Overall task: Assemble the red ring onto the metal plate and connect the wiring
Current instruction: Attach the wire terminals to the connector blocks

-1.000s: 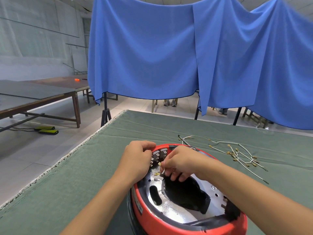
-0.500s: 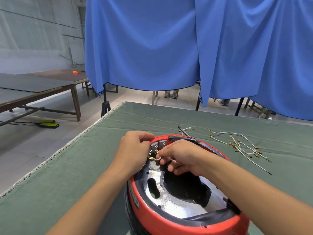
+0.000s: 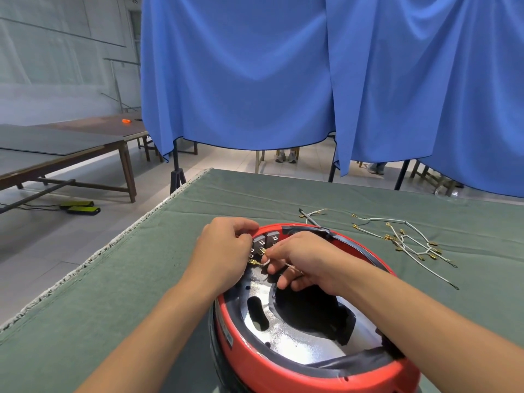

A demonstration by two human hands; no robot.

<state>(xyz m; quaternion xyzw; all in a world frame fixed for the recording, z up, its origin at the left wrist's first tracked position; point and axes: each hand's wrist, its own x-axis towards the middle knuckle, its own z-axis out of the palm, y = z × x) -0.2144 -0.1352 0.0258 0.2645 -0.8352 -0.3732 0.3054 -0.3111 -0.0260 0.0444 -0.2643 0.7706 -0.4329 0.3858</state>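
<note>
Working: both hands are bent over the far-left inside of the red ring (image 3: 255, 357), which sits on the green-covered bench (image 3: 113, 293) close to the person.
Red ring: a wide red hoop with a dark inner lining, lying flat around the metal plate (image 3: 297, 346).
Metal plate: shiny and speckled, seated inside the ring, with an oval slot on its left and a large dark opening in its middle.
Terminal blocks (image 3: 266, 239): small grey blocks against the ring's far inner wall, just above the two hands.
Left hand (image 3: 224, 251): fingers curled over the ring's far-left edge beside the blocks; what they grip, if anything, is hidden under the knuckles.
Right hand (image 3: 300, 259): fingers curled, thumb and forefinger pinching a thin white wire (image 3: 265, 262) that loops towards the left hand and ends in a brass connector (image 3: 253, 262) just below the blocks.
Spare wires (image 3: 405, 241): a loose spread of white leads with brass ends on the bench cloth, to the right of the ring and apart from it.
Black cable tie (image 3: 312, 221): lying slanted at the ring's far rim.
Room: a blue curtain (image 3: 255, 80) hangs behind the bench; a long brown table (image 3: 71, 148) stands off to the left.
</note>
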